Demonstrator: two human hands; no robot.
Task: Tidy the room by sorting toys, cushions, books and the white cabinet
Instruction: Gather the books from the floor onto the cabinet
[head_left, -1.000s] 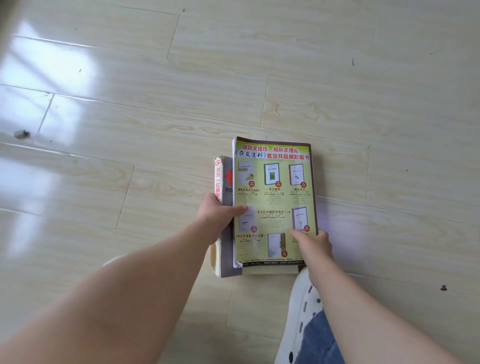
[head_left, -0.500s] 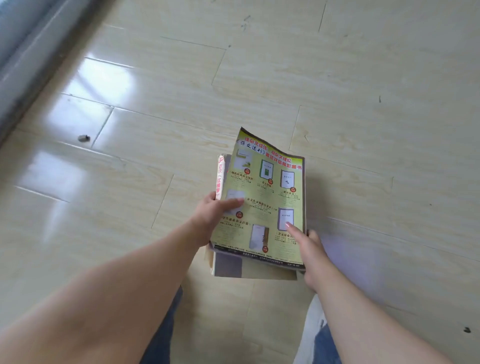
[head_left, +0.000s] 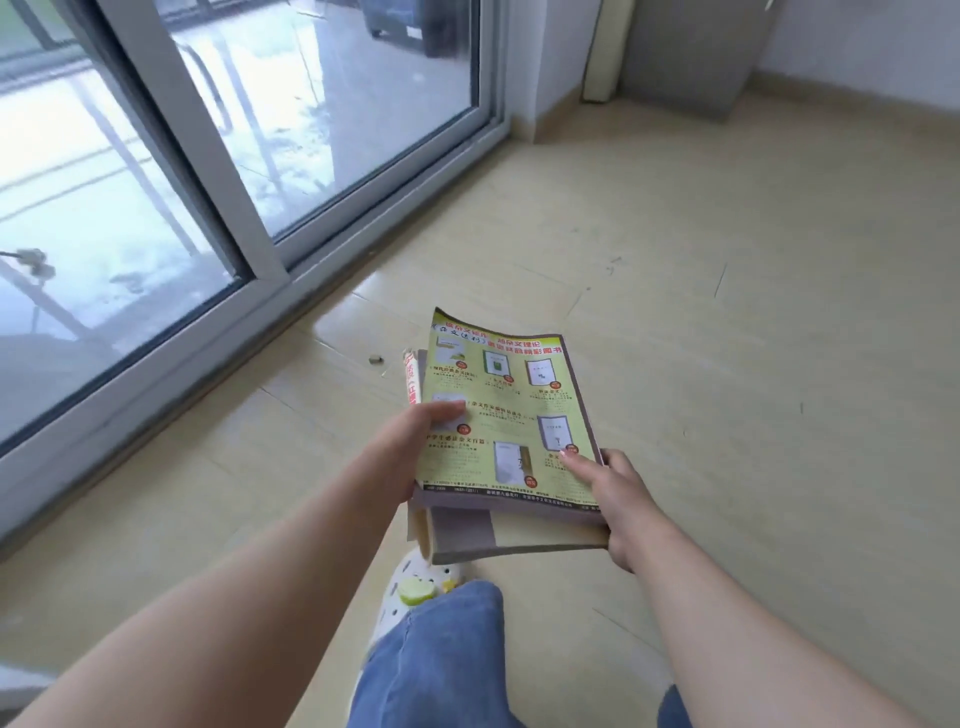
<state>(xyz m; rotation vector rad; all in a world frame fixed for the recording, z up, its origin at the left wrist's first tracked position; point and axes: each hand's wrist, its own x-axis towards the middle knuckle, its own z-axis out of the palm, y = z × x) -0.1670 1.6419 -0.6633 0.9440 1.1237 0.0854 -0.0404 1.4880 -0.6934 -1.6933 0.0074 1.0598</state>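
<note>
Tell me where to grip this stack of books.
Clamp the stack of books at its near end, from both long sides, thumbs on the yellow cover, fingers beneath, where the left hand and right hand hold it. The books sit misaligned; the top one bends.

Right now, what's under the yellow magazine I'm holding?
Under the yellow magazine are more books: a red-and-white spine pokes out on its left, and a thick book shows its cream page edge below the near end. Their covers are hidden, so the exact count is unclear.

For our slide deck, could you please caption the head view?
Left hand and right hand carry a stack of books beside a sliding glass door.
</note>
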